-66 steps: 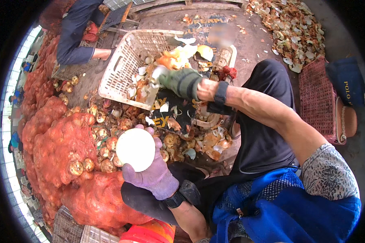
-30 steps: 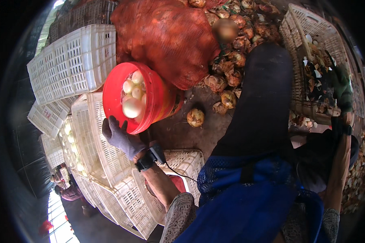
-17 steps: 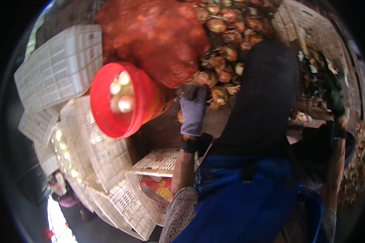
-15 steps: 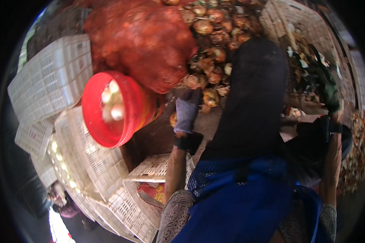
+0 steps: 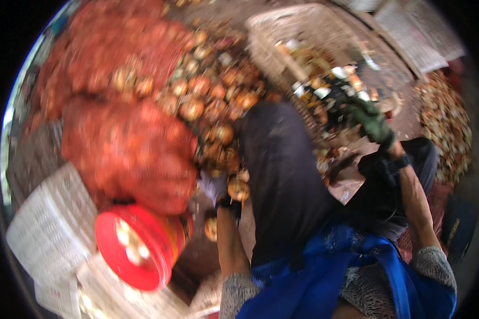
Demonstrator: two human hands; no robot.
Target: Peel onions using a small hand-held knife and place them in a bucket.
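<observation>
My left hand, in a pale purple glove, is at the near edge of a heap of brown-skinned onions. Its fingers are blurred among the onions, so their grip cannot be made out. Just right of it, against my dark trouser leg, lies a single onion. My right hand wears a dark green glove and is over the near side of a pale plastic basket, close to white and brown onion scraps. Motion smears its fingers, and whether they hold anything does not show.
Beside the left arm, a red bucket holds peeled white onions. Red mesh sacks full of onions lie behind it. White crates stand at the left. Loose onion skins cover the floor at the far right.
The view has swung to the right, so the basket and skin pile show more fully. My right hand has moved up and inward toward the basket's scraps. My left hand stays beside the onions.
</observation>
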